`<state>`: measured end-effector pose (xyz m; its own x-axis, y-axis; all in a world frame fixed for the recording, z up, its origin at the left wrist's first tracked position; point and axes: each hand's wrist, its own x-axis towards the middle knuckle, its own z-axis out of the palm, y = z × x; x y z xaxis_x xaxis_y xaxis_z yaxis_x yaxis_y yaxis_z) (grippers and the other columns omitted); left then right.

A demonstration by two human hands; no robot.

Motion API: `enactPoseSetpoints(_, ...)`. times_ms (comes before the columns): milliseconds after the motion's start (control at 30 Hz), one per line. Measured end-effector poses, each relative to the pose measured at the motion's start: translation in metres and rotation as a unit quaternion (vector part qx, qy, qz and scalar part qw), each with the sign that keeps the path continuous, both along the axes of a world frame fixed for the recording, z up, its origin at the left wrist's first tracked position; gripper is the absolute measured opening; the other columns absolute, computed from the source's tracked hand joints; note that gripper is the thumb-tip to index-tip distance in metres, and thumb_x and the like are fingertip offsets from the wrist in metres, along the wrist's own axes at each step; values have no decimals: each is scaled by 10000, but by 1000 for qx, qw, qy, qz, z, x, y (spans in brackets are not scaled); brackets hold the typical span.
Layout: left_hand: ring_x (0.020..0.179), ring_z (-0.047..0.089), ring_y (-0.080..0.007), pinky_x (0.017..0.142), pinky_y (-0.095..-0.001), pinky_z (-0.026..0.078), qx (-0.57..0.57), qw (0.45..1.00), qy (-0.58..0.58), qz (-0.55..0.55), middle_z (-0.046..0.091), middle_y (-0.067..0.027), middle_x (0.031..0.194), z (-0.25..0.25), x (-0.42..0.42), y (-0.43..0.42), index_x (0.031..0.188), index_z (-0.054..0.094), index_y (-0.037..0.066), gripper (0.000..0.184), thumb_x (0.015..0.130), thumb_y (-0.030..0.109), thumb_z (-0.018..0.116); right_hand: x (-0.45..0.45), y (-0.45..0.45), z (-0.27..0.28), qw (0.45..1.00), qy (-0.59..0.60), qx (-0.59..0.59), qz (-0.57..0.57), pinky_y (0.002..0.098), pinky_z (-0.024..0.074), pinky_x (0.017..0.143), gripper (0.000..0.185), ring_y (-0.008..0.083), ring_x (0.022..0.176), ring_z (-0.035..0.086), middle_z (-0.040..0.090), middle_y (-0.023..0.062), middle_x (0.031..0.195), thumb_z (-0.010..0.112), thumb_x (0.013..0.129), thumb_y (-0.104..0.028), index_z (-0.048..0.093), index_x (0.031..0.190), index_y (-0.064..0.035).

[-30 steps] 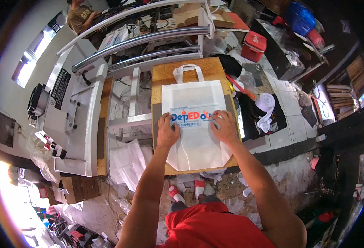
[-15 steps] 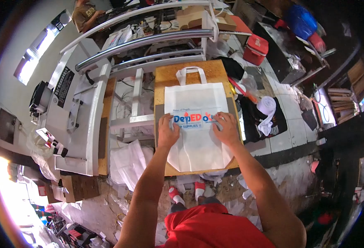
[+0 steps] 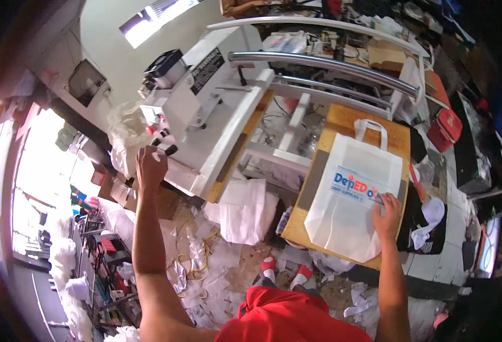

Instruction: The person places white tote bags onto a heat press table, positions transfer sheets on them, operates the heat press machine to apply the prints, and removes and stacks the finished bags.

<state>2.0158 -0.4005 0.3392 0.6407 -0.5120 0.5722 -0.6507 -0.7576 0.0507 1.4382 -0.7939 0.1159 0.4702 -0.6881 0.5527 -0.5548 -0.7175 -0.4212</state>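
Note:
A white tote bag (image 3: 342, 211) with a blue and red printed label lies flat on the wooden board (image 3: 342, 122) of the press. My right hand (image 3: 388, 218) rests on the bag's right side, beside the print, fingers spread. My left hand (image 3: 151, 166) is raised at the front end of the white heat press machine (image 3: 228, 108), with its fingers curled in. Just above those fingers are small black and white parts (image 3: 162, 142) on the machine. Whether the fingers grip one of these is hidden.
Silver bars (image 3: 325, 67) cross behind the board. Folded white bags (image 3: 245, 211) hang below the machine. A white roll of material (image 3: 432, 212) lies on black cloth to the right, with a red cooler box (image 3: 445, 130) beyond. Scraps and a yellow cord (image 3: 199, 259) litter the floor.
My left hand has left the bag and moved left to the machine's front end. My right hand remains on the bag, and my view has turned left.

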Motion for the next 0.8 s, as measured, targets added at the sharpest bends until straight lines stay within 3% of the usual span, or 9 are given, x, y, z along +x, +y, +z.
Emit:
enactPoseSetpoints(33, 1141, 578, -397, 1007, -491, 458, 79, 995, 34, 45, 634, -209, 1172, 1, 25, 9, 1122, 651, 37, 370, 830, 265, 664, -1, 0, 2, 1000, 7, 1, -1, 480, 450, 1017, 371, 366, 1133, 582, 632, 168, 1239, 738, 801, -109, 690, 1164, -46)
enactPoseSetpoints(100, 1201, 559, -378, 1045, -491, 440, 229, 968, 79, 66, 634, -204, 1209, 18, 22, -1, 1147, 664, 37, 417, 849, 328, 683, -2, 0, 1, 1000, 8, 4, -1, 479, 447, 1022, 381, 367, 1140, 580, 626, 166, 1254, 740, 801, -109, 687, 1173, -48)
enactPoseSetpoints(133, 1201, 559, -378, 1045, -491, 440, 225, 969, 77, 64, 634, -204, 1209, 10, 35, -3, 1147, 664, 37, 417, 849, 328, 683, -4, -1, -1, 1000, 9, 9, -2, 477, 443, 1027, 392, 369, 1147, 577, 621, 163, 1268, 741, 800, -109, 684, 1183, -49)
enactPoseSetpoints(200, 1212, 553, -365, 1058, -492, 420, 303, 948, 77, -58, 634, -188, 1224, -12, 67, -9, 1126, 677, 42, 400, 874, 352, 694, -3, 0, -1, 1000, 9, 10, -10, 477, 444, 1026, 396, 371, 1153, 576, 618, 164, 1274, 741, 799, -107, 684, 1187, -51)
enactPoseSetpoints(400, 1180, 559, -375, 1053, -487, 394, 285, 952, 115, 1, 657, -179, 1155, -6, 34, -21, 1071, 681, 37, 343, 887, 327, 693, 3, 9, 10, 1000, 2, -2, -20, 486, 449, 1024, 393, 385, 1161, 577, 625, 177, 1262, 736, 798, -117, 685, 1181, -49)
enactPoseSetpoints(500, 1118, 577, -400, 1017, -517, 402, 240, 961, 111, -78, 653, -206, 1088, -21, 25, -15, 1038, 669, 19, 345, 894, 332, 688, 1, 15, 20, 1000, -3, -8, -19, 497, 451, 1026, 398, 400, 1156, 584, 638, 188, 1241, 734, 799, -145, 676, 1178, -38)
enactPoseSetpoints(567, 1083, 575, -431, 935, -518, 454, 144, 964, 94, -204, 642, -212, 1038, -43, 21, -14, 956, 650, 6, 332, 904, 333, 676, -4, 17, 25, 999, 21, -17, -33, 504, 451, 1021, 404, 405, 1155, 583, 640, 192, 1237, 723, 811, -171, 672, 1190, -42)
enactPoseSetpoints(633, 1059, 575, -434, 913, -519, 453, 212, 961, 97, -149, 638, -215, 1028, -25, -35, -42, 944, 643, 5, 296, 925, 299, 671, -8, 8, 17, 999, 21, -9, -30, 501, 446, 1020, 412, 393, 1157, 577, 636, 180, 1242, 710, 824, -190, 664, 1211, -55)
enactPoseSetpoints(800, 889, 573, -429, 855, -530, 438, 136, 939, 104, -300, 621, -200, 897, -26, -110, -75, 878, 637, 10, 233, 944, 233, 660, -8, 4, 6, 999, -10, 2, -44, 493, 438, 1025, 443, 372, 1167, 562, 619, 156, 1260, 705, 814, -172, 634, 1238, -66)
